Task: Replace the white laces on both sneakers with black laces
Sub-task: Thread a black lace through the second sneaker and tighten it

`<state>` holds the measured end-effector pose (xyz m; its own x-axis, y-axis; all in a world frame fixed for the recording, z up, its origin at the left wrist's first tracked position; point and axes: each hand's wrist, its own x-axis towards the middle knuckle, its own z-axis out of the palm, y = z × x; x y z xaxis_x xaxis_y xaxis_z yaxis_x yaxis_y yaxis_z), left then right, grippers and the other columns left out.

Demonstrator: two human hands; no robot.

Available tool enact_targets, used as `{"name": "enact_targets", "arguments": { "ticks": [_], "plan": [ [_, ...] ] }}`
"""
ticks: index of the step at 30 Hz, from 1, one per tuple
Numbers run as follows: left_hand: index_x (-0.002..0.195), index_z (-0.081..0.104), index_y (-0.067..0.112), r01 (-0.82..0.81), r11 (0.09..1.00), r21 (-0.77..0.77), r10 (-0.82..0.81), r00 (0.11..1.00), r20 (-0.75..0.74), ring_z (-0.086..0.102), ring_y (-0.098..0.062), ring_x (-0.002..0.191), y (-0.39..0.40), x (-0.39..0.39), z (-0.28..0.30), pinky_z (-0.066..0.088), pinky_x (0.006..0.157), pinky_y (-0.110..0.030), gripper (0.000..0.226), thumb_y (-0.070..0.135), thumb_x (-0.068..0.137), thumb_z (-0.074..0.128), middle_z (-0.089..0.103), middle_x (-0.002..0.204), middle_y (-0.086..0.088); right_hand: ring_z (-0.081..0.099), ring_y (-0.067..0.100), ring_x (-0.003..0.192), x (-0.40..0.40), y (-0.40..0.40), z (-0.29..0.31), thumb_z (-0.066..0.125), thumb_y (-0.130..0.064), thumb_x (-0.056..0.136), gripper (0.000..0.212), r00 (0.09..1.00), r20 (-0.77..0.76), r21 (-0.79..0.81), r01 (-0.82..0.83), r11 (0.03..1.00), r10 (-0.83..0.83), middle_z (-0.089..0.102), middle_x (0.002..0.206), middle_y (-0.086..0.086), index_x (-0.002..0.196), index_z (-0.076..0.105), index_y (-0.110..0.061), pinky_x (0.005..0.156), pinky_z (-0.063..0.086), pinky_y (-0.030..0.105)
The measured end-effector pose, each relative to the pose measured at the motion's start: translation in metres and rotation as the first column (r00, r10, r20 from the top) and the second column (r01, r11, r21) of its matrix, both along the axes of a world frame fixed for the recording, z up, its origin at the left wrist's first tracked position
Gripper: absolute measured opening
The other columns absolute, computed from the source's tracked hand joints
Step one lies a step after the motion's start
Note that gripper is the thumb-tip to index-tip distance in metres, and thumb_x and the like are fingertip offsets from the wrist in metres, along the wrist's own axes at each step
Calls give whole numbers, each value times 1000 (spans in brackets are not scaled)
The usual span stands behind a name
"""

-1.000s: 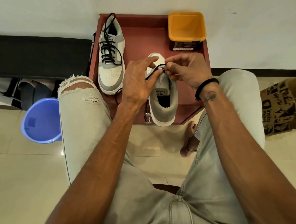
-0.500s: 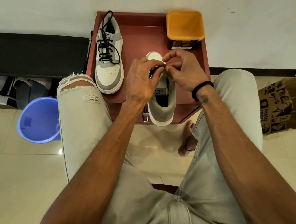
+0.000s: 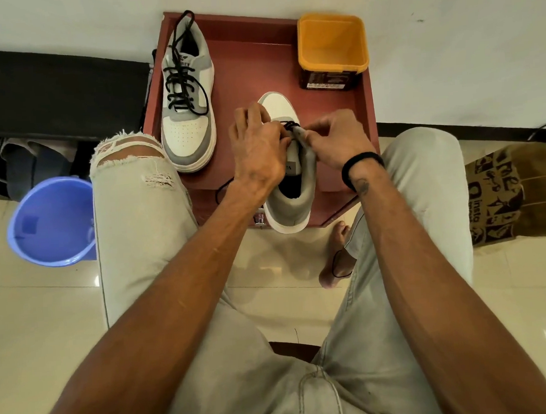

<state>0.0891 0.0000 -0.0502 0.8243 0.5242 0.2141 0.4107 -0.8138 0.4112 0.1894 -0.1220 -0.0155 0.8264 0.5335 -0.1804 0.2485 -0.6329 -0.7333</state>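
- Since half a second earlier, both hands had been lowered from the toe toward the throat of the near sneaker (image 3: 289, 205), and the right hand (image 3: 338, 139) had been drawn apart from the left hand (image 3: 260, 146), where before the fingertips of both met.
- The near sneaker was seen heel toward the camera on the red-brown worktop (image 3: 250, 64), its heel overhanging the front edge and its white toe pointed at the wall.
- A black lace (image 3: 289, 125) was shown bunched over the tongue between the two hands; its end was pinched by the curled right-hand fingers together with the grey edge of the upper.
- The left hand was laid over the sneaker's left side with fingers bent at the lace; whether the lace itself was gripped could not be told.
- A loop of black lace was seen hanging off the worktop's front edge below the left wrist.
- The second sneaker (image 3: 188, 116), already threaded with black laces (image 3: 181, 87), was set at the left of the worktop, toe toward the camera, well apart from the hands.
- A yellow-lidded tub (image 3: 332, 46) was placed at the far right corner of the worktop.
- A blue bucket (image 3: 52, 220) was seen on the tiled floor at left, a printed paper bag (image 3: 513, 192) at right.
- A black band (image 3: 362, 166) was worn on the right wrist.
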Motion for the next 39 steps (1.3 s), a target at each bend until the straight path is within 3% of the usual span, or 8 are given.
{"name": "enact_targets", "arguments": {
  "ticks": [6,13,16,19,24,31,36,39],
  "plan": [
    [104,77,19,-42,990,-132,52,996,78,44,-28,116,-5,3,-6,41,92,-37,22,37,95,67,51,122,-8,74,13,88,10,3,-11,72,-26,94,7,984,-165,38,75,996,-68,77,89,-3,93,79,-24,87,63,39],
    [102,77,18,-81,991,-104,92,991,98,46,-29,115,-10,6,-5,42,93,-39,21,35,94,68,53,120,-9,74,11,93,7,3,-14,71,-27,93,15,978,-194,64,96,993,-82,77,96,-5,105,79,-23,89,62,39],
    [105,78,18,-54,996,-73,59,996,71,44,-29,117,-9,6,-2,39,93,-37,22,34,95,66,52,121,-8,74,10,90,3,1,-13,74,-36,90,13,977,-207,86,77,993,-58,78,93,-6,96,79,-25,87,62,36],
    [101,79,15,39,999,-27,-36,996,87,44,-30,118,-7,8,0,35,92,-32,22,31,94,65,53,120,-8,77,21,82,3,3,-14,64,-44,94,34,961,-245,99,156,983,-128,78,83,4,85,78,-15,82,63,45],
    [102,80,16,41,997,-68,-33,993,110,44,-29,117,-5,8,-2,40,98,-34,21,33,94,70,54,119,-7,74,26,81,6,7,-16,69,-11,96,16,889,-407,141,286,948,-208,75,84,10,81,74,-14,76,65,41],
    [106,80,19,31,991,-132,-14,992,129,44,-25,115,-5,5,0,34,97,-25,18,30,94,73,54,120,-5,69,15,69,3,7,-17,71,-14,96,8,917,-354,152,248,957,-182,73,87,10,95,74,-7,59,59,24],
    [108,80,23,43,988,-150,-23,992,127,45,-24,114,-5,3,-1,37,97,-25,18,31,93,74,56,120,-3,69,22,73,-2,14,-20,59,-11,97,24,966,-198,77,184,980,-166,74,80,11,78,73,-5,73,62,48],
    [110,79,27,-19,990,-142,35,993,110,46,-24,112,0,3,-7,42,95,-30,21,36,91,75,56,118,-1,73,27,69,0,15,-15,44,-5,102,31,934,-277,152,275,949,-227,72,82,16,78,64,-8,63,63,44]
  ]
}}
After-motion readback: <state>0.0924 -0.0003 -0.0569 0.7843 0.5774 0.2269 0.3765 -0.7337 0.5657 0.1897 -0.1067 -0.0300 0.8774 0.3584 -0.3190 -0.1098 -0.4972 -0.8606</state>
